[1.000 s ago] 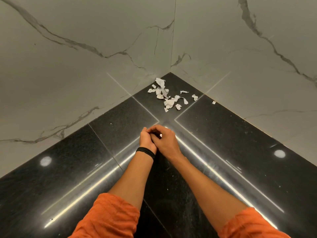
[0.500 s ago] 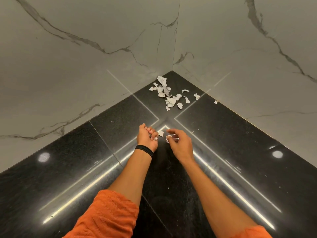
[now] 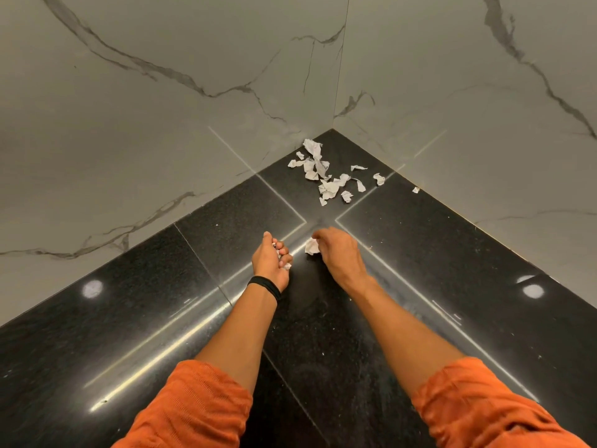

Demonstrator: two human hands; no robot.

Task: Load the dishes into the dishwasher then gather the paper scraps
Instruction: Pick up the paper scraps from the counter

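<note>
Several torn white paper scraps [image 3: 326,176] lie scattered on the black countertop [image 3: 452,270], close to the inner corner where two marble walls meet. My left hand [image 3: 269,257], with a black band on its wrist, curls round small bits of white paper. A short way to its right, my right hand [image 3: 337,250] pinches a crumpled white paper scrap [image 3: 312,246] just above the counter. Both hands are nearer to me than the scattered pile. No dishes or dishwasher are in view.
Grey-veined marble walls [image 3: 161,124] close off the counter on the left and right and meet at the far corner. One stray scrap [image 3: 415,189] lies against the right wall. Light strips reflect on the glossy black surface.
My hands were pressed together a second ago. They have moved apart, and the right hand now holds a crumpled scrap in plain view. The far pile has not moved.
</note>
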